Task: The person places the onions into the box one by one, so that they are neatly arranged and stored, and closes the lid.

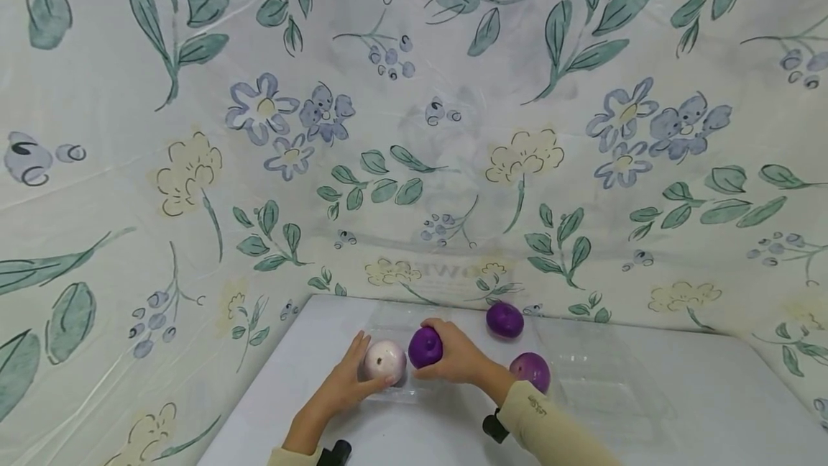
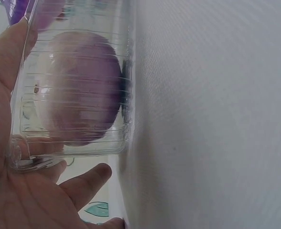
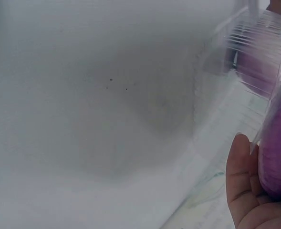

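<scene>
My right hand (image 1: pixel 456 354) grips a glossy purple onion-like ball (image 1: pixel 425 348), whose small knob faces the head camera, at the side of a clear plastic container (image 2: pixel 71 151). In the right wrist view, the fingers lie along the ball's lower edge. A pale white-and-purple ball (image 1: pixel 384 363) of similar shape, with a small brown spot, sits in the container. My left hand (image 1: pixel 346 383) rests around the container's left front corner. In the left wrist view, its thumb touches the rim and its other fingers are spread, fairly straight.
Two more purple balls stand to the right: a dark one (image 1: pixel 504 320) at the back and a lighter one (image 1: pixel 532 371) by the right forearm. Another clear plastic container (image 1: pixel 601 390) lies farther right on the white table (image 1: pixel 724 408). A floral sheet (image 1: pixel 453 185) hangs behind the table.
</scene>
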`<state>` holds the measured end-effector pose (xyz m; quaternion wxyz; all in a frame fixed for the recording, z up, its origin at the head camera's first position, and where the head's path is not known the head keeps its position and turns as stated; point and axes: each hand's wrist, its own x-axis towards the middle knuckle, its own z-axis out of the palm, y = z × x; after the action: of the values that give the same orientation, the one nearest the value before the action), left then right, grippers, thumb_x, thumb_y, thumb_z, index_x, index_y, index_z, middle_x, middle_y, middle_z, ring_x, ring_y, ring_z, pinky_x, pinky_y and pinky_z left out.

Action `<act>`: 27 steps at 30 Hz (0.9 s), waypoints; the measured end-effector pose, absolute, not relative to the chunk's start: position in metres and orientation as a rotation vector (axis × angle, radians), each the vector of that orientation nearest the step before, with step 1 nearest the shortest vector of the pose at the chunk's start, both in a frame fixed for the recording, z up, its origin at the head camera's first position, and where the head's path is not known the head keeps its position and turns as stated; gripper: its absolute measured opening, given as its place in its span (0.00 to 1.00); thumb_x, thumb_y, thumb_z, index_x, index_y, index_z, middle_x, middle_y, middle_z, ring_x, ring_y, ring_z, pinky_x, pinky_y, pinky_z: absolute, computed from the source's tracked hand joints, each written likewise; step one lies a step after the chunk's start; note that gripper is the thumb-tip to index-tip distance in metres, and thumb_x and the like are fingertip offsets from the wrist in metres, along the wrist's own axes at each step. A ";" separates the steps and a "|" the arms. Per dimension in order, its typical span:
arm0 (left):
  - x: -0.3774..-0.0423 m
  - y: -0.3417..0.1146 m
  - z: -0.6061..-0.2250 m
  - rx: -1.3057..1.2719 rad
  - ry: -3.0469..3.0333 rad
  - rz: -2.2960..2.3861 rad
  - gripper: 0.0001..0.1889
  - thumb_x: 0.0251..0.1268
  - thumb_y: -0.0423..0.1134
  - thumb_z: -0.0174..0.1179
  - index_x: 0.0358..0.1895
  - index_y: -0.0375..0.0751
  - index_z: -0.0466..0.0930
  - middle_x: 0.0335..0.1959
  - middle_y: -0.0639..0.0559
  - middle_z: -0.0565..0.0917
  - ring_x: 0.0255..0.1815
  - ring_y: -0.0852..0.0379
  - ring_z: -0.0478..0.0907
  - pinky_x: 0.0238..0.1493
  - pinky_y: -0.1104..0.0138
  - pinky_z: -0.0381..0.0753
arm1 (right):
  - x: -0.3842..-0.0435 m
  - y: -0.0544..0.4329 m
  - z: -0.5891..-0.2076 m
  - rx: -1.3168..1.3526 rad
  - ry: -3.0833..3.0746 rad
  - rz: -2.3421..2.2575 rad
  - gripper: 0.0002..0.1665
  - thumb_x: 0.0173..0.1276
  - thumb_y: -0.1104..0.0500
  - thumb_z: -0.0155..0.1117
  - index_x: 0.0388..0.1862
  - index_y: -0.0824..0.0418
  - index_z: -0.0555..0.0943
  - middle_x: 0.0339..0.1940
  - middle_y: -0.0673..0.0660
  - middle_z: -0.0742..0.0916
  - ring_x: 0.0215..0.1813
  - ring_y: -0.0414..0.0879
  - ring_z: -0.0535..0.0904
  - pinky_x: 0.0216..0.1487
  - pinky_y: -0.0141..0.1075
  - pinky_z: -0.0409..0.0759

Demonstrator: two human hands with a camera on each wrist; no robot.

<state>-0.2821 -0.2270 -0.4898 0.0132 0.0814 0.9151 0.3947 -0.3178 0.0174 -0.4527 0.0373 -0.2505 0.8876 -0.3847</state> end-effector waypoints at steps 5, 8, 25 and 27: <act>-0.282 -0.227 -0.489 0.262 2.854 1.239 0.54 0.56 0.57 0.70 0.77 0.30 0.52 0.80 0.32 0.46 0.78 0.29 0.47 0.73 0.35 0.53 | -0.317 0.014 -0.456 -0.769 2.727 -1.176 0.50 0.47 0.48 0.81 0.67 0.60 0.69 0.57 0.60 0.80 0.56 0.52 0.78 0.55 0.49 0.81; -0.282 -0.226 -0.489 0.264 2.852 1.242 0.54 0.56 0.56 0.70 0.77 0.30 0.52 0.80 0.32 0.46 0.78 0.29 0.48 0.73 0.35 0.53 | -0.317 0.013 -0.458 -0.779 2.726 -1.178 0.50 0.47 0.49 0.81 0.68 0.60 0.69 0.56 0.60 0.80 0.56 0.52 0.79 0.55 0.49 0.82; -0.282 -0.227 -0.489 0.274 2.837 1.253 0.54 0.56 0.56 0.70 0.77 0.30 0.50 0.80 0.32 0.45 0.78 0.29 0.48 0.73 0.35 0.53 | -0.314 0.004 -0.464 -0.770 2.737 -1.089 0.51 0.48 0.47 0.81 0.69 0.58 0.68 0.58 0.60 0.80 0.58 0.53 0.79 0.58 0.51 0.80; -0.282 -0.227 -0.489 0.275 2.836 1.257 0.54 0.56 0.55 0.70 0.77 0.30 0.50 0.80 0.32 0.44 0.78 0.29 0.47 0.73 0.35 0.53 | -0.314 0.003 -0.464 -0.767 2.735 -1.089 0.51 0.48 0.46 0.82 0.69 0.57 0.68 0.57 0.60 0.80 0.58 0.53 0.79 0.58 0.51 0.80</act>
<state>-0.2818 -0.2271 -0.4886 0.0138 0.0882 0.9105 0.4037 -0.3144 0.0034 -0.4645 0.0495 -0.2519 0.8979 -0.3576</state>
